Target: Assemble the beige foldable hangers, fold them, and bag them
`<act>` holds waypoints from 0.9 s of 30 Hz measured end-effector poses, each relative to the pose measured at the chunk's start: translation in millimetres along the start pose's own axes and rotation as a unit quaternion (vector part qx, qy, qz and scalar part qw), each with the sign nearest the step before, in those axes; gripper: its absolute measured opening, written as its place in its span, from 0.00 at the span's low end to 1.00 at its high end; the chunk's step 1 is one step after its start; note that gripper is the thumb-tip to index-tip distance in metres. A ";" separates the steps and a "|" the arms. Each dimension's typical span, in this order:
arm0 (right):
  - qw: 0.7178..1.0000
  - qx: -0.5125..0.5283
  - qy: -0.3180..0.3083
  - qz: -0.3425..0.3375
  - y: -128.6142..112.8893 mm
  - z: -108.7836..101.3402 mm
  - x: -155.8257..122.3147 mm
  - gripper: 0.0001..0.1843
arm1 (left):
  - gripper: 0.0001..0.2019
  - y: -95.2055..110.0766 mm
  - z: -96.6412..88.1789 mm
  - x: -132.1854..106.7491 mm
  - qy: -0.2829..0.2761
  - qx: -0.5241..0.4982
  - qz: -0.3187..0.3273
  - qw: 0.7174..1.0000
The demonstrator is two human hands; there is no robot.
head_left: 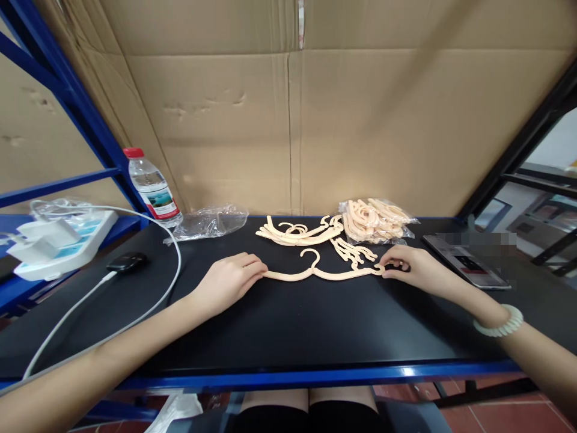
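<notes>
Head view: I have the pale hanger (312, 272) on the near side of the loose stock, hook pointing far, along the middle of the black table (293, 337). Left hand (237, 276): fingers bunched, pinching the hanger's left end. Right hand (406, 269): thumb and fingertip pinched on the notched right end, other fingers curled. Hands well apart, the hanger spanning between them.

Just beyond it I note a stack of hangers (297, 239); to its right, small pale pieces (354, 251), then a bagged bundle (374, 221) at the far edge. A water bottle (155, 189) stands far left, beside a crumpled clear bag (211, 222).

Handling, my estimate: looks like moulded plastic, so light, fairly stiff, rather smooth. The narrow centre below the hook seems to be a joint; I would expect flex or folding there and treat it as the weak spot. Best hold: both outer ends, as now, or either arm near the centre. I would avoid levering on the thin hook.
</notes>
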State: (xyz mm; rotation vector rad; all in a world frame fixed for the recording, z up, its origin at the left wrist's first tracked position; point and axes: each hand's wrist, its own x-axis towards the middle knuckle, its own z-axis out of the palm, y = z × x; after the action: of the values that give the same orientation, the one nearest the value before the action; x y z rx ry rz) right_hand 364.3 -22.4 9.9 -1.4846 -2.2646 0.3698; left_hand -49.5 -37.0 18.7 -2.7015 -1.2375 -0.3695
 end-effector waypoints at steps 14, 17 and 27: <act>0.999 -0.015 -0.032 0.013 17.7 -6.5 -0.3 0.09 | 0.17 -21.8 -2.6 -21.1 0.037 -0.127 -0.063 0.989; 0.999 -0.022 -0.013 0.023 27.5 -11.0 -3.5 0.10 | 0.22 -43.7 -13.8 -27.5 0.026 -0.160 -0.124 0.979; 0.996 -0.005 0.020 0.090 37.5 -16.5 -13.2 0.14 | 0.15 -71.7 -7.6 -35.7 0.008 -0.184 -0.158 0.970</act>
State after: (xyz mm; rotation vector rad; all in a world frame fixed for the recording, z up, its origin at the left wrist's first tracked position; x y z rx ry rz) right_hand 407.0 -19.6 5.8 -1.6922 -2.1116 0.3781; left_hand -127.7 -18.0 18.1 -2.7752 -1.7558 -0.7227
